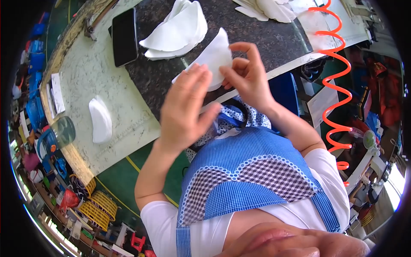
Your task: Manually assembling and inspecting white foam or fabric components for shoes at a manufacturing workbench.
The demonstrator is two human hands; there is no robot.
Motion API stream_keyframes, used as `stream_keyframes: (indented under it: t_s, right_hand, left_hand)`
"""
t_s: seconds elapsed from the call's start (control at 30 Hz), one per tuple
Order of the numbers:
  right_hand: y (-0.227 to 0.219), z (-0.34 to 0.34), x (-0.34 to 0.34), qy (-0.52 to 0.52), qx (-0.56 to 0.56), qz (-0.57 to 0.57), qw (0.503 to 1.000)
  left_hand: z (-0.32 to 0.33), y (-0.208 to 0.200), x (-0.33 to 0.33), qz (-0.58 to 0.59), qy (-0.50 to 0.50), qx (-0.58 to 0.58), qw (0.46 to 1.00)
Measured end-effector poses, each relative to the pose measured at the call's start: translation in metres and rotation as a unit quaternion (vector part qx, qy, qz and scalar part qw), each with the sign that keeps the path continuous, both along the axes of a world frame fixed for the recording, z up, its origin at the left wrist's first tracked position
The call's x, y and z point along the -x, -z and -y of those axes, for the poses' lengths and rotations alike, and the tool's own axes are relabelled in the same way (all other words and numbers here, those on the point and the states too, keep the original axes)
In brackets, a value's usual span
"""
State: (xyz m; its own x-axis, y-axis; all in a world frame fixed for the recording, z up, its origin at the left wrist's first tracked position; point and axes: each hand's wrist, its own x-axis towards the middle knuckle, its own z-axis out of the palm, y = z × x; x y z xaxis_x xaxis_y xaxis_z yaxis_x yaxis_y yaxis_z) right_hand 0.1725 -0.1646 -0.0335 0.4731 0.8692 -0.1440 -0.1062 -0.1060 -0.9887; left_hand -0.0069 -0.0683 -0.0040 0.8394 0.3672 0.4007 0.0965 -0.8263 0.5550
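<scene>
A thin white crescent-shaped piece (217, 52) is tilted over the near edge of a dark speckled slab (265, 40). My right hand (253, 79) pinches its right side between thumb and fingers. Flat against its left part lie the outstretched fingers of my left hand (182, 105), thumb apart, slightly blurred. Just beyond, a stack of similar white pieces (175, 34) rests on the slab. More white pieces (274, 9) are piled at the far edge of the view. A small stack of narrower curved white pieces (101, 120) sits on the pale tabletop at left.
A black phone (125, 37) lies at the slab's left edge, with a hammer (89, 31) beyond it. A clear jar (64, 130) and a white strip (57, 93) are near the table's left edge. An orange coiled hose (349, 68) hangs at right. Yellow baskets (99, 210) stand below left.
</scene>
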Motion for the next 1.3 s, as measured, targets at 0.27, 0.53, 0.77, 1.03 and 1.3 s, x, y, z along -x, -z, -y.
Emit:
stream_keyframes:
  t_s: [0.27,0.53,0.77,1.03,1.3]
  right_hand:
    - [0.004,-0.01,-0.11,0.203,-0.012,0.461,0.864]
    - [0.032,-0.017,-0.181,0.159,0.031,0.574,0.803]
    - [-0.066,-0.014,-0.051,-0.144,-0.205,0.453,0.855]
    - [-0.063,-0.003,-0.041,-0.131,-0.061,-0.116,0.983]
    - [-0.094,0.005,-0.051,-0.31,0.039,-0.002,0.95]
  left_hand:
    - [0.016,0.044,0.008,-0.154,0.034,-0.045,0.987]
    - [-0.001,0.018,-0.008,0.013,-0.005,-0.094,0.996]
    - [0.004,-0.06,-0.056,0.022,0.009,-0.147,0.989]
    - [-0.014,-0.053,-0.042,0.074,-0.043,0.152,0.985]
    - [-0.023,-0.047,-0.028,-0.007,0.073,0.313,0.947]
